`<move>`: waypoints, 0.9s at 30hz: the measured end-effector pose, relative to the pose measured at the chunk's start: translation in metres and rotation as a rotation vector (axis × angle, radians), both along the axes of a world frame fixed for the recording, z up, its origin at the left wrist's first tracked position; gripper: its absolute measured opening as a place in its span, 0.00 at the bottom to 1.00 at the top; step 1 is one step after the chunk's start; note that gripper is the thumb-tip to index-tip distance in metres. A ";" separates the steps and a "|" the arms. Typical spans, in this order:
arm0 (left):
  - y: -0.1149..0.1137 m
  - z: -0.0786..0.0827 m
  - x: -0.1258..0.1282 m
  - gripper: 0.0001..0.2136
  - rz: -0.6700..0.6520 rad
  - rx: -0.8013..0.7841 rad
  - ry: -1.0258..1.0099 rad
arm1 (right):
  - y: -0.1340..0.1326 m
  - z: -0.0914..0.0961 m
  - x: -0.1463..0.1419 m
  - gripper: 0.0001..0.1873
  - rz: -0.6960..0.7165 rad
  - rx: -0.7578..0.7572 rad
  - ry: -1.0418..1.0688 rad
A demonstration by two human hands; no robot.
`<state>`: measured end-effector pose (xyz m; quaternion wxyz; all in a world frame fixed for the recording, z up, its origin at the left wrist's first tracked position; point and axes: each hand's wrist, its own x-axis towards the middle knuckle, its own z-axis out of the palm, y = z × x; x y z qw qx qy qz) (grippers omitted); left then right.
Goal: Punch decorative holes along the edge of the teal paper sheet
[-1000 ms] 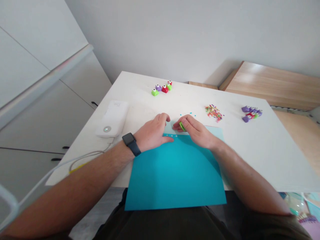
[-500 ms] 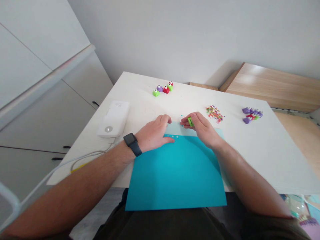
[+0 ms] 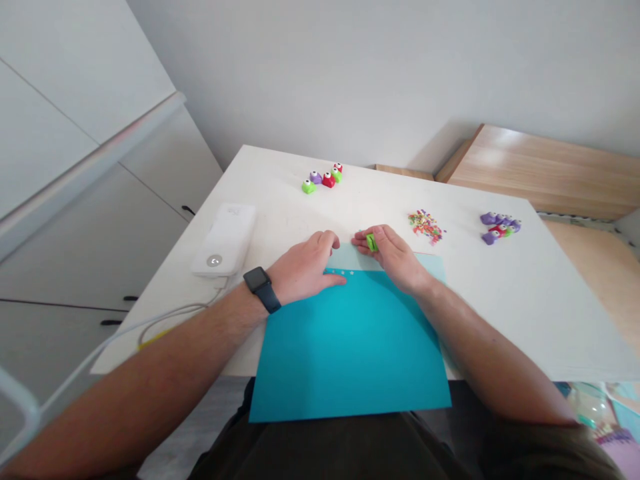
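Note:
A turquoise sheet of paper (image 3: 350, 347) lies over the table's front edge, with a few small star-shaped holes near its far edge. Over the left part of that edge rests my left hand (image 3: 313, 263), its thumb stretched along the paper and its fingers apart from the thumb, slightly bent. A pale blue sheet (image 3: 431, 265) shows just beyond. My right hand (image 3: 395, 257) holds a small green craft punch (image 3: 371, 242) between thumb and fingers, above the pale sheet. The punch is partly covered by the fingers.
Several punches with eyes (image 3: 323, 179) stand at the back, and another group (image 3: 500, 227) at the right. Colourful paper confetti (image 3: 427, 227) is heaped beyond my right hand. A white power bank (image 3: 225, 240) with a cable (image 3: 173, 313) lies at the left.
My right hand has shifted slightly left with the green punch, which is turned a little. Small blue bits beside its fingers are now mostly hidden. My left hand stays on the paper.

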<state>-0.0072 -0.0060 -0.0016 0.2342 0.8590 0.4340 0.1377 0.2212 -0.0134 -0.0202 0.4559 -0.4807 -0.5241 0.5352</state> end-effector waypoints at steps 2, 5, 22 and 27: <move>0.000 0.000 0.000 0.26 -0.004 -0.010 0.000 | 0.004 -0.002 0.005 0.27 -0.123 0.023 -0.061; 0.000 0.001 -0.001 0.26 -0.011 -0.021 0.002 | 0.013 -0.007 0.020 0.28 -0.315 0.059 -0.185; 0.001 -0.001 -0.001 0.25 -0.017 -0.028 0.007 | 0.033 -0.013 0.021 0.26 -0.453 0.086 0.040; 0.003 -0.004 -0.004 0.23 -0.050 -0.029 -0.022 | 0.034 -0.012 0.048 0.24 -0.555 0.107 -0.015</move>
